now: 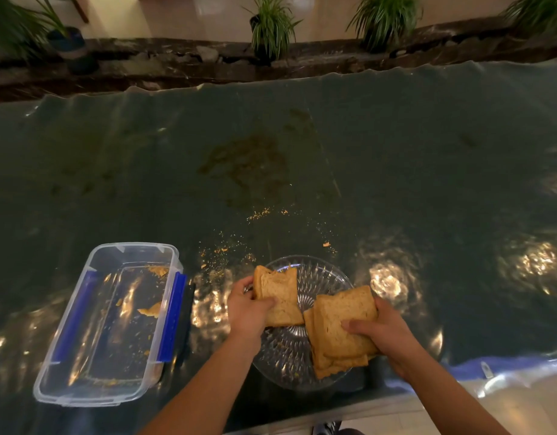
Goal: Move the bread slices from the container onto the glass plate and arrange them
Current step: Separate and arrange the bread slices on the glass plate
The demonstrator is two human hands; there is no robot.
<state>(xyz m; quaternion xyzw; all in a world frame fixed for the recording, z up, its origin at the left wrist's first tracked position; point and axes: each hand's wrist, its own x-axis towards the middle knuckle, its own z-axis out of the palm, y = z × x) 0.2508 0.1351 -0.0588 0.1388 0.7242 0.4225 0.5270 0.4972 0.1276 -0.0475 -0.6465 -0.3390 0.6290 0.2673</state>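
Over the near side of the glass plate, the right hand has its grip closed on a stack of bread slices. The left hand grips a torn slice over the plate's left edge. Left of them sits the container holding only crumbs, on the table.

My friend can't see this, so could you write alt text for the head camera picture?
Two bare hands hold bread over a glass plate: the left hand grips one slice, the right hand a small stack. Left of the plate stands a clear container holding only crumbs.
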